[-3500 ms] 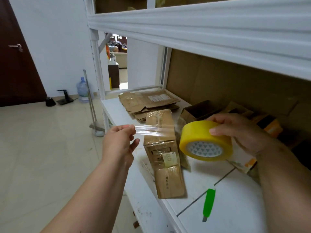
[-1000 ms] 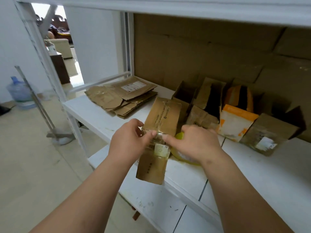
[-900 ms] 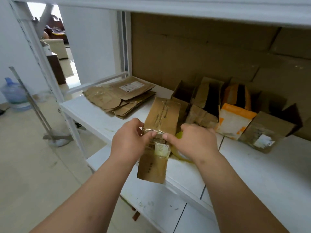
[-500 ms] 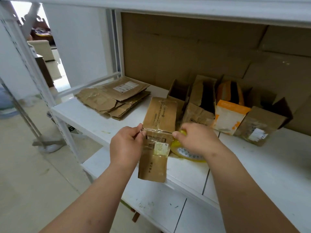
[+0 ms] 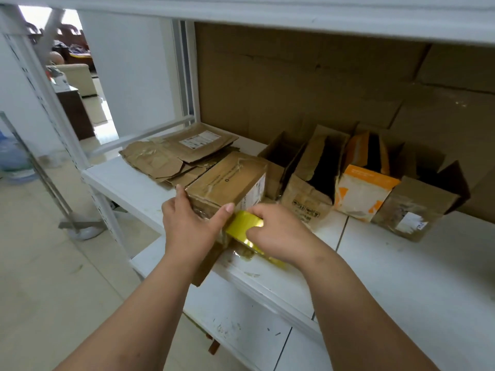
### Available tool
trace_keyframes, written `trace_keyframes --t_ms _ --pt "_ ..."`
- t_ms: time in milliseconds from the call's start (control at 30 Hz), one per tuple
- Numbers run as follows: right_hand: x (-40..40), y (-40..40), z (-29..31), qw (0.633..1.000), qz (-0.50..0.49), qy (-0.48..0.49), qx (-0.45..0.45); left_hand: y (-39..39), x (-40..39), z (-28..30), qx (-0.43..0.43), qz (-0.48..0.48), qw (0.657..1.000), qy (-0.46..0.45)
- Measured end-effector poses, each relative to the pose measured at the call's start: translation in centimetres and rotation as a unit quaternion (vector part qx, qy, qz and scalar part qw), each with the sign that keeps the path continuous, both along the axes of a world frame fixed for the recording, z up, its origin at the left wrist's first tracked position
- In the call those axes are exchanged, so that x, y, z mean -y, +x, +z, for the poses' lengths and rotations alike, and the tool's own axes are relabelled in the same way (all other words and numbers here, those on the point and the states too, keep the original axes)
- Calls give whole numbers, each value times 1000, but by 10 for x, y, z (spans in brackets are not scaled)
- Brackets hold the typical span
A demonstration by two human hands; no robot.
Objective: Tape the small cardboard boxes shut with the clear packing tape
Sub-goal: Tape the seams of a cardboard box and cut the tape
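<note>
The left hand [image 5: 187,228] spreads over the near end of a small brown box [image 5: 227,183], fingers running up its left side and the thumb pressed flat across the front edge, so it steadies and presses the box without curling round it. The right hand [image 5: 278,234] curls around a yellow roll of tape [image 5: 242,226], holding it tight against the box's near right corner; a strip seems to run from roll to box, though the clear film is hard to make out here. The box lies on the front part of the white shelf [image 5: 401,277], its near end out past the front edge above the floor. It looks light and fairly stiff, but the worn cardboard would likely dent under a hard squeeze, so flat pressure on the top edges and side walls is the safer hold. The tape should be slick on its back and quick to stick to itself, best kept taut from the roll. Counting outward: one box in hand and one roll. Behind them four open boxes stand in a row against the cardboard backing, a dark empty one [image 5: 284,153], a tall brown one [image 5: 313,180], an orange and white one [image 5: 364,183] and a brown one with a white label [image 5: 417,207]. To the left lies one pile of flattened boxes [image 5: 174,153].
</note>
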State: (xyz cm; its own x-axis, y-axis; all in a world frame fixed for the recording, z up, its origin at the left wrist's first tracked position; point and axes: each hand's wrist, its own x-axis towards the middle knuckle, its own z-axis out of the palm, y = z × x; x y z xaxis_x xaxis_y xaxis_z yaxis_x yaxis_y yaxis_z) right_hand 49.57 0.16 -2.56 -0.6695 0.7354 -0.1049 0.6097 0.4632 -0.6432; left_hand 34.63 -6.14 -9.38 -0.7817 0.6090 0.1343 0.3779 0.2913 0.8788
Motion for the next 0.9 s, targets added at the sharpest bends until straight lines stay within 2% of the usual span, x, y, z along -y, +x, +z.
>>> trace_keyframes --t_ms 167,233,300,367,433,500,633,767,900 --pt "-13 -3 -11 998 49 -18 -46 -8 -7 -1 28 12 1000 3" --pt "-22 0 -16 991 48 -85 -94 -14 -11 1 41 23 998 29" --pt "-32 6 -21 969 1 -177 -172 -14 -11 7 28 21 999 37" --pt "-45 13 -29 950 -86 -202 -222 -11 -10 8 19 14 999 35" --pt "-60 21 -38 948 -185 -150 -210 -7 -10 8 -5 23 999 25" --pt "-75 28 -50 951 -225 -117 -174 -4 -12 5 -15 39 999 18" --pt "-98 33 -68 962 -211 -98 -141 -3 -17 2 7 42 999 28" --pt "-114 30 -74 962 -209 -119 -128 1 -25 5 6 36 999 29" --pt "-115 19 -76 975 -192 -55 -102 -1 -32 4 -7 35 999 30"
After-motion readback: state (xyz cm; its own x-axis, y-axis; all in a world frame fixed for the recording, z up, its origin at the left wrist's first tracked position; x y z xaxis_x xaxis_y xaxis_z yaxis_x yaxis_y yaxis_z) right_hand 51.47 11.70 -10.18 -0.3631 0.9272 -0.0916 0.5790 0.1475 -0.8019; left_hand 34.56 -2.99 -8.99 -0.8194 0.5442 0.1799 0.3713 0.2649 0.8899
